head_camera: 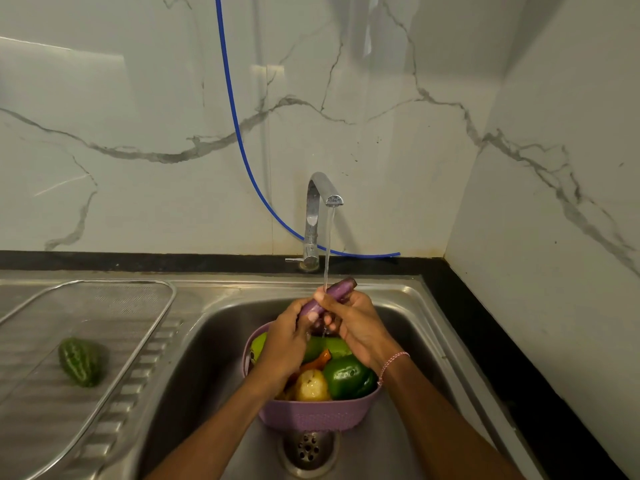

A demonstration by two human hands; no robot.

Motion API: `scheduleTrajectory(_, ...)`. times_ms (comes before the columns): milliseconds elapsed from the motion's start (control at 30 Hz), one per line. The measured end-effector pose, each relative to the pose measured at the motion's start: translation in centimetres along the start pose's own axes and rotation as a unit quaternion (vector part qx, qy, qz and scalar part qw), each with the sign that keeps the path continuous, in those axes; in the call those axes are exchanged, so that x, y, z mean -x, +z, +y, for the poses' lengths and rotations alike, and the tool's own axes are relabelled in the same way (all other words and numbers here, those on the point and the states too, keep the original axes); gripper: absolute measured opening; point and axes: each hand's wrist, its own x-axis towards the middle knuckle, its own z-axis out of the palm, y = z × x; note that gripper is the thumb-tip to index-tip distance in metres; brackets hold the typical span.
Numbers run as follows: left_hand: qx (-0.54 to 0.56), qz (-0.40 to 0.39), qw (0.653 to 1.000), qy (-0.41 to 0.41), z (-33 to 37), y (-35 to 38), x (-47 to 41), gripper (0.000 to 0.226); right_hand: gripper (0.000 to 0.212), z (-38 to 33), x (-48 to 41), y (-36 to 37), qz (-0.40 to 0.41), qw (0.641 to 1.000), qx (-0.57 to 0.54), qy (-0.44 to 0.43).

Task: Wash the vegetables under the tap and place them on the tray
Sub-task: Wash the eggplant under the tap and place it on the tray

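Left hand and right hand fingers gripping purple aubergine, under tap stream

White grey-veined marble walls meet in a corner above a black countertop, a blue hose hanging down.
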Motion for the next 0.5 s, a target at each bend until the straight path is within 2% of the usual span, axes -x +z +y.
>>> scheduleTrajectory(133,0.181,-0.031,0.979,-0.090,1.8,0.2,0.7,0.041,0.037,-0.5,0.1,0.0,-0.033,0.997,-0.072,-0.002)
scheduleTrajectory(233,0.239,-0.038,0.961,-0.135,1.8,-0.3,0.6,0.056,0.043,-0.8,0.3,-0.3,-0.050,0.996,-0.078,-0.003)
scheduleTrajectory(333,0.201,-0.011,0.968,-0.150,1.4,-0.4,0.5,0.063,0.042,-0.6,0.3,-0.4,-0.047,0.995,-0.084,0.002)
scheduleTrajectory(433,0.147,0.022,0.985,-0.091,0.8,-0.3,0.1,0.038,0.034,-0.4,0.5,-0.2,0.010,0.999,-0.038,-0.007)
scheduleTrajectory(500,0.095,-0.007,0.995,-0.039,0.3,-0.4,0.0,0.031,0.029,-0.4,0.4,-0.2,0.037,0.999,-0.016,-0.017)
